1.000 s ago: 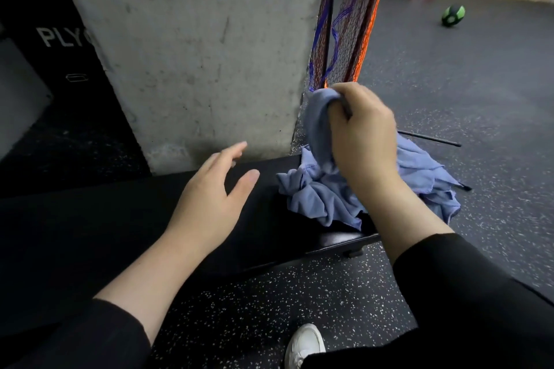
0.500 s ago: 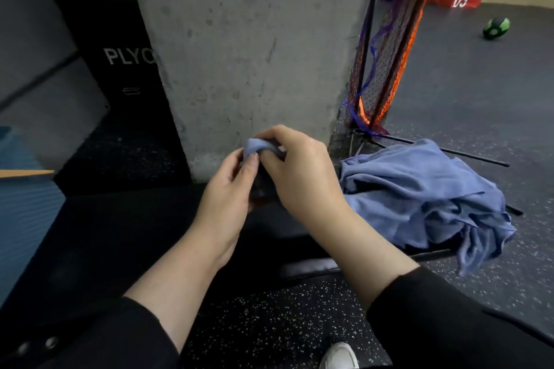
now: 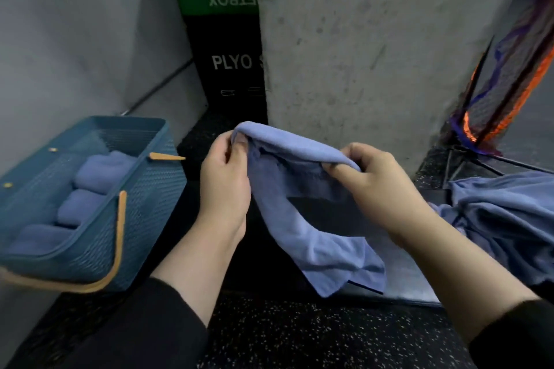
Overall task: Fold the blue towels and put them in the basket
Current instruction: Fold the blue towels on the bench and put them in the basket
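A blue towel (image 3: 302, 219) hangs in front of me above a black bench, held by its top edge. My left hand (image 3: 224, 186) pinches the towel's left corner and my right hand (image 3: 380, 189) pinches the edge farther right. A crumpled heap of blue towels (image 3: 503, 213) lies at the right, on the bench end. The blue mesh basket (image 3: 144, 189) with tan handles stands at the left, and three rolled blue towels (image 3: 90, 189) lie inside it.
A concrete pillar (image 3: 374, 39) rises straight ahead. Black and green plyo boxes (image 3: 227, 54) stand behind the basket. An orange and purple net (image 3: 503, 90) leans at the far right. Speckled rubber floor (image 3: 314, 335) lies below the bench.
My right hand lifted one towel off the heap and carried it left. My left hand took its corner, and the two hands have spread apart. The view swung left, showing the basket.
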Available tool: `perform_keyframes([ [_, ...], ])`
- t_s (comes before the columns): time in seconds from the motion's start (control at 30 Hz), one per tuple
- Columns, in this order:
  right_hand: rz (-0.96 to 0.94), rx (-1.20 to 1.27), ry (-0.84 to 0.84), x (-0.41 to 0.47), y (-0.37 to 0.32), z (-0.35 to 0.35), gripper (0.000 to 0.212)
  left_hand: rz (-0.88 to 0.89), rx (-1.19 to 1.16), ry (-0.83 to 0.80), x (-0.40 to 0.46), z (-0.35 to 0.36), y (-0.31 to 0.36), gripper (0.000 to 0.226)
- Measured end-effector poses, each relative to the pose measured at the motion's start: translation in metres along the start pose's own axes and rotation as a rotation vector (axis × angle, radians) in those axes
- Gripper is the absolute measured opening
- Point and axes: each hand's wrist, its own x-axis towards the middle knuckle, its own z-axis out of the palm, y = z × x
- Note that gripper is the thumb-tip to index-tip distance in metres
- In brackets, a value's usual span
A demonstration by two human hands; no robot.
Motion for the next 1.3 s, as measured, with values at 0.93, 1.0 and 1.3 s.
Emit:
perform_keyframes([
  [0.93, 0.146, 0.238, -0.018, 0.012, 0.021, 0.046, 0.014, -0.099, 0.179, -0.299, 0.008, -0.012, -0.018, 0.011],
  [1.0, 0.133, 0.243, 0.050, 0.013, 0.017, 0.043, 0.016, -0.151, 0.156, -0.259, 0.010, -0.014, -0.019, 0.009],
  [1.3, 0.008, 0.043, -0.043, 0.011, 0.010, 0.031, 0.018, -0.509, -0.019, -0.457, 0.001, -0.005, -0.022, 0.036],
])
